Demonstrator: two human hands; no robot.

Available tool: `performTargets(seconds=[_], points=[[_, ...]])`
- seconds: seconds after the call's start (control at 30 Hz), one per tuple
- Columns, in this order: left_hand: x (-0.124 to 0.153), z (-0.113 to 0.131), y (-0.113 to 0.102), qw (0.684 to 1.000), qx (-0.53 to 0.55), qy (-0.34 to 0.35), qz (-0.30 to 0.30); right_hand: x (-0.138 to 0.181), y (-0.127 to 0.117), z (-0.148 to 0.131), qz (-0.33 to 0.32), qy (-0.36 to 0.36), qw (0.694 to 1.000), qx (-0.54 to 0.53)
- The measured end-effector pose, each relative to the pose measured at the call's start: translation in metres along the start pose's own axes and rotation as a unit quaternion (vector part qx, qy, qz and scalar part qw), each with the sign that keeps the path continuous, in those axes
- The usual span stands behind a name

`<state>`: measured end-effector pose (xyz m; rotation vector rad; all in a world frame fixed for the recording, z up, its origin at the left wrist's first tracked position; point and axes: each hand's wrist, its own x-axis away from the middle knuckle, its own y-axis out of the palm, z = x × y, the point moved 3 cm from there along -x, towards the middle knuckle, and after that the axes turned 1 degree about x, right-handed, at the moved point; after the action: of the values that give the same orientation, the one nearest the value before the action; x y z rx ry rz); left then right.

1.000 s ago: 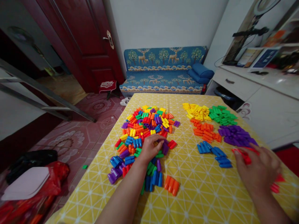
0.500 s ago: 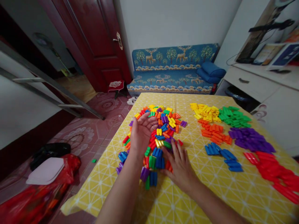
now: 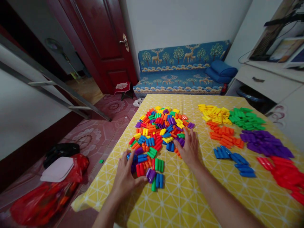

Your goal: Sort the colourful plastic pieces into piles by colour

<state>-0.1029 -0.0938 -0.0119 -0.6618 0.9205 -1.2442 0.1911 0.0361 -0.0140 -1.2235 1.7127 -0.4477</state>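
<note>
A mixed pile of small coloured plastic pegs [image 3: 159, 133] lies on the yellow patterned tablecloth [image 3: 190, 196]. My left hand [image 3: 125, 177] rests flat at the pile's near left edge, fingers spread, thumb against a purple peg. My right hand [image 3: 187, 147] lies palm down on the pile's right edge, fingers stretched over a few pegs. Sorted heaps sit to the right: yellow pegs [image 3: 213, 114], green pegs [image 3: 245, 117], orange pegs [image 3: 223, 134], purple pegs [image 3: 266, 144], blue pegs [image 3: 234, 156] and red pegs [image 3: 282, 172].
A blue patterned sofa [image 3: 182, 72] stands beyond the table, a dark red door [image 3: 104, 47] at back left. White drawers [image 3: 263, 85] are at right. On the tiled floor at left lie a red plastic bag [image 3: 47, 190] and a black bag [image 3: 60, 150].
My right hand left the red heap and came to the mixed pile's right edge. My left hand lifted, then dropped to the pile's near left edge. The view shifted left.
</note>
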Motion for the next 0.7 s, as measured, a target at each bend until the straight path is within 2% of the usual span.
performTargets(seconds=[0.2,0.33,0.47,0.53,0.6,0.67,0.7], points=[[-0.039,0.04,0.028,0.999,0.049,0.017,0.008,-0.025,0.009,0.013,0.035,0.035,0.998,-0.026],[-0.068,0.059,0.037,0.994,0.098,0.038,-0.022,-0.04,0.012,0.021,0.064,0.073,0.993,-0.069],[-0.097,0.082,0.028,0.98,0.126,0.144,-0.061,-0.045,0.014,0.028,0.076,0.091,0.987,-0.108],[-0.119,0.083,0.017,0.968,0.144,0.199,-0.06,-0.044,0.014,0.03,0.085,0.092,0.984,-0.128],[-0.147,0.067,0.004,0.968,0.166,0.188,0.022,-0.043,0.013,0.03,0.096,0.094,0.982,-0.13],[-0.178,0.037,-0.004,0.969,0.184,0.097,0.129,-0.042,0.013,0.029,0.098,0.098,0.984,-0.11],[-0.193,0.021,-0.002,0.97,0.186,0.049,0.147,-0.042,0.014,0.028,0.095,0.1,0.986,-0.095]])
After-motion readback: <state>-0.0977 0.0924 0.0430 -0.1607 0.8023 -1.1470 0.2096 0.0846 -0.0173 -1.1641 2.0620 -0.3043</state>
